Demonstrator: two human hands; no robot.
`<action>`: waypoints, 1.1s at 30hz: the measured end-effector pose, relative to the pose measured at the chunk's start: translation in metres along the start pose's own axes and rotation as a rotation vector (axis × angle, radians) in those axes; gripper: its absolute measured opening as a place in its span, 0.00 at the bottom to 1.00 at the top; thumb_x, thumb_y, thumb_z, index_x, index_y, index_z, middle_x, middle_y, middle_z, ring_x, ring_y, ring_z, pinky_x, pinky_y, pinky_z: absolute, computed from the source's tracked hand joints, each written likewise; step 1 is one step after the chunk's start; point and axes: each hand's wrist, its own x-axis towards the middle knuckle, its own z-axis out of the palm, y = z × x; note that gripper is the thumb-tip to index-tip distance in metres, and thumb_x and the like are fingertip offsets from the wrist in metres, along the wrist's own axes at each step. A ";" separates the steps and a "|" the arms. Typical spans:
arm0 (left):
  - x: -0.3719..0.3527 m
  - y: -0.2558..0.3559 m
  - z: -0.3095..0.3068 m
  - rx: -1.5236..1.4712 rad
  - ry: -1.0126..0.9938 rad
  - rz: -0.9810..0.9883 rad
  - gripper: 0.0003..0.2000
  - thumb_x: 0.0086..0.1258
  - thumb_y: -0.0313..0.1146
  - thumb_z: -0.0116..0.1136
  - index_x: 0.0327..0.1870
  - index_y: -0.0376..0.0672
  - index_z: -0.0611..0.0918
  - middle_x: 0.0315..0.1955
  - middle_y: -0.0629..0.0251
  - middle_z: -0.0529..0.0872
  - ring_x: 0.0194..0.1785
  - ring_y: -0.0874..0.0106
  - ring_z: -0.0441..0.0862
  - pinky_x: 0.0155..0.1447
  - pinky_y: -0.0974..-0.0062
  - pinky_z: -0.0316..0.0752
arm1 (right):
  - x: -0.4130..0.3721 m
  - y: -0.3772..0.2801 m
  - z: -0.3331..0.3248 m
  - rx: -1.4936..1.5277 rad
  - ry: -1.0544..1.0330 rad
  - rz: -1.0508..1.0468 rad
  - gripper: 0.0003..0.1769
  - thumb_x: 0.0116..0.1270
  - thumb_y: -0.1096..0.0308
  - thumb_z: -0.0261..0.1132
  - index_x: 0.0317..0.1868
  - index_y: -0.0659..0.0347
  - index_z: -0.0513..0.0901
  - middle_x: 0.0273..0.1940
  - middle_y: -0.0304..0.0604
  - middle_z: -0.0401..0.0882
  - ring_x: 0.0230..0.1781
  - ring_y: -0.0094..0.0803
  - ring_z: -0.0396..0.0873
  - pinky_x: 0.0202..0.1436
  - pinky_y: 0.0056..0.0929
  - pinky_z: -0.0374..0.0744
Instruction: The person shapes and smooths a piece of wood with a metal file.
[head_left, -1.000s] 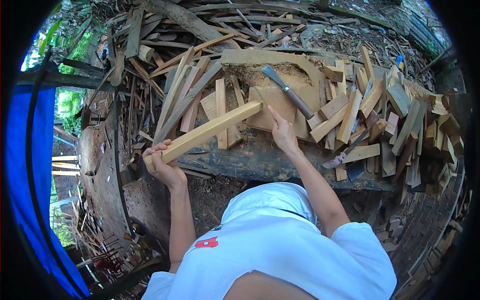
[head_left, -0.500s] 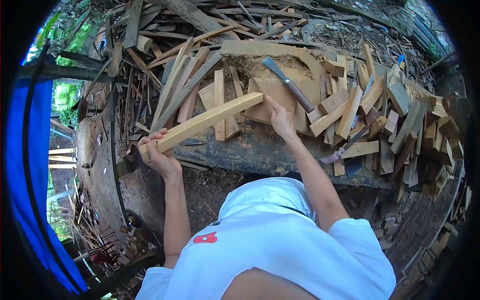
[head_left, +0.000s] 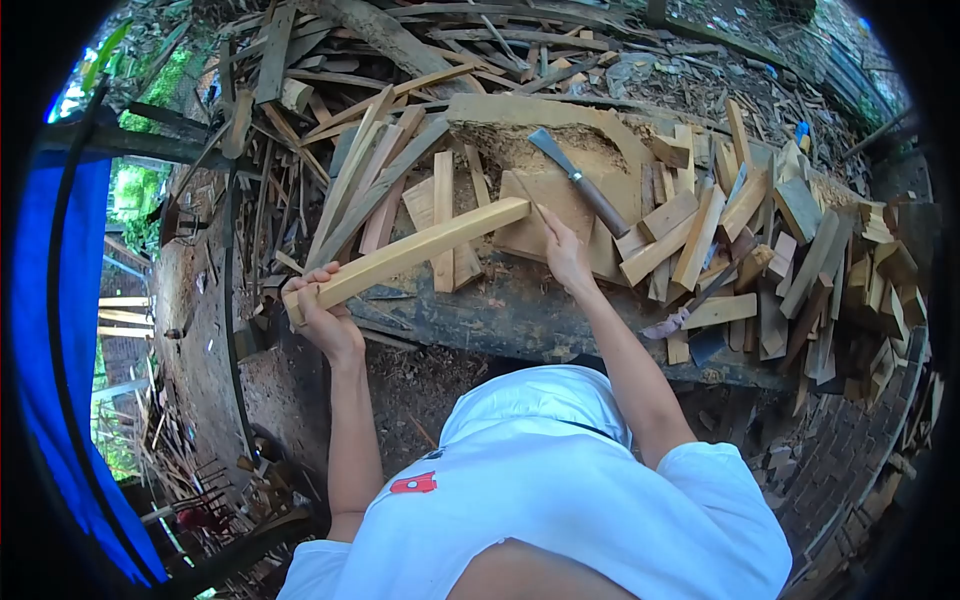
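Observation:
My left hand (head_left: 325, 318) is closed round the lower left end of a pale squared wooden stick (head_left: 425, 248), which slants up to the right above the bench. By the stick's far end, my right hand (head_left: 567, 260) is closed, fingers pinched on a thin, dark, pencil-like sliver (head_left: 529, 190) that points up and left; its exact kind I cannot tell. Just beyond that hand, a chisel (head_left: 580, 180) with a broad metal blade and brown wooden handle rests on a wooden block (head_left: 520, 240).
Wood offcuts (head_left: 700, 235) are heaped on the right of the dark bench (head_left: 480, 318). A cloth-wrapped blade (head_left: 690, 312) lies among them. Long boards (head_left: 375, 185) lean at the left, with a scrap pile (head_left: 480, 45) behind. A blue tarp (head_left: 70, 340) hangs far left.
The thin sliver now shows in my right hand at the stick's far end. The stick sits slightly lower in view, and the whole scene has shifted down a little.

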 end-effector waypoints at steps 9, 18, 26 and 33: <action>0.001 0.000 0.003 -0.021 -0.098 0.016 0.05 0.71 0.24 0.46 0.42 0.47 0.68 0.35 0.64 0.80 0.50 0.64 0.82 0.61 0.61 0.76 | 0.005 -0.006 -0.005 -0.056 -0.091 0.107 0.23 0.75 0.64 0.50 0.68 0.45 0.73 0.53 0.62 0.79 0.57 0.59 0.76 0.61 0.50 0.73; 0.004 0.009 -0.013 -0.010 -0.274 -0.034 0.07 0.69 0.25 0.47 0.45 0.48 0.69 0.42 0.59 0.81 0.59 0.61 0.78 0.63 0.62 0.76 | 0.012 0.032 -0.014 0.186 0.029 0.117 0.22 0.77 0.57 0.49 0.68 0.47 0.73 0.56 0.58 0.80 0.59 0.56 0.76 0.61 0.46 0.74; 0.020 -0.002 -0.058 -0.135 -0.361 -0.266 0.18 0.62 0.26 0.54 0.54 0.47 0.72 0.61 0.51 0.76 0.70 0.56 0.71 0.66 0.60 0.76 | -0.010 0.020 -0.020 0.014 0.047 0.014 0.22 0.76 0.57 0.51 0.67 0.46 0.74 0.58 0.55 0.79 0.60 0.55 0.76 0.63 0.43 0.73; 0.015 0.017 -0.038 -0.133 -0.463 -0.261 0.22 0.58 0.24 0.56 0.55 0.47 0.72 0.63 0.49 0.75 0.73 0.52 0.66 0.71 0.56 0.71 | -0.021 0.007 -0.020 -0.073 0.057 -0.027 0.21 0.75 0.58 0.53 0.66 0.41 0.76 0.49 0.57 0.83 0.51 0.58 0.80 0.55 0.47 0.78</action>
